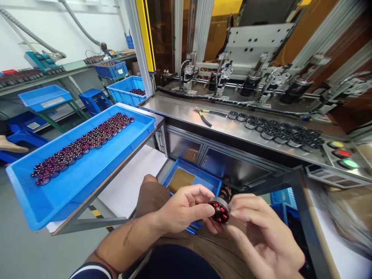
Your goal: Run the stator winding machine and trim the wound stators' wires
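Over my lap, my left hand (pixel 188 209) grips a small round motor part (pixel 220 211) between thumb and fingers. It has a grey metal rim, and red winding shows through the openings of its dark face, which is tilted up towards me. From the other side my right hand (pixel 261 228) pinches the edge of the same part with its fingertips. Dark wheel-like parts (pixel 276 130) stand in rows on the steel ledge ahead. On the left, similar rounds with red windings (pixel 83 145) fill the middle of a blue tray (pixel 128 145).
Pliers (pixel 205 116) with green-and-black handles lie on the steel ledge (pixel 177 106). Yellow, red and green buttons (pixel 343 153) sit at its right end. Behind are machine fixtures (pixel 251 83). Below, a blue bin (pixel 213 182) stands by the cabinet. A person's hand (pixel 11 144) shows at far left.
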{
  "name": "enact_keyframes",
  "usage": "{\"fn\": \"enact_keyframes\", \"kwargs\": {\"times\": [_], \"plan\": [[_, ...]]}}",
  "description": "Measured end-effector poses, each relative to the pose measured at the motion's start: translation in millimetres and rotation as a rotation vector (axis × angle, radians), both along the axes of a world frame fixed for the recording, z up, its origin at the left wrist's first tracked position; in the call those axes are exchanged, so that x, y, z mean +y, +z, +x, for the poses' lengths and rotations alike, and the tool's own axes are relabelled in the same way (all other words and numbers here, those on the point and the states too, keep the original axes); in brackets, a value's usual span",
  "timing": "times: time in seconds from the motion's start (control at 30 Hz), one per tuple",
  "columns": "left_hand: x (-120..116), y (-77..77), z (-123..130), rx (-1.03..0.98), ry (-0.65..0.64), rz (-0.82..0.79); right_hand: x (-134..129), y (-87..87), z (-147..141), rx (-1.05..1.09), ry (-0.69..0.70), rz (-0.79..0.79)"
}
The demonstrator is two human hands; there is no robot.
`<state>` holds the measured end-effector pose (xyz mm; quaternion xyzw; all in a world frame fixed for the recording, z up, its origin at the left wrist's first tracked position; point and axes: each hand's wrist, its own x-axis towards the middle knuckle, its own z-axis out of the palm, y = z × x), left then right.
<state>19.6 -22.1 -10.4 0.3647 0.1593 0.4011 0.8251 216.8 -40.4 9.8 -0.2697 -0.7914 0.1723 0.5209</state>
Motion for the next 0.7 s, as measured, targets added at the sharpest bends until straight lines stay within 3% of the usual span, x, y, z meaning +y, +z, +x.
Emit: {"fn": "enact_keyframes", "kwargs": {"times": [0.13,0.43,0.6,0.7], "plan": [[-0.6,3.6,-2.2,0.027,0.009,-0.008,1.5,0.7,8.8,-0.006,0.05,-0.087],[-2.3,5.2,-1.9,0.047,0.048,-0.008,-1.3,17.0,5.4,-0.126,-0.044,-0.044],[1.5,13.7,-3.4,-0.15,0.178,0.039,-0.9,27.7,0.4,-0.123,-0.148,-0.127],[9.2,10.3,-0.7,-0.222,0.207,-0.012,5.0,29.2,3.7,-0.175,-0.088,-0.108]]}}
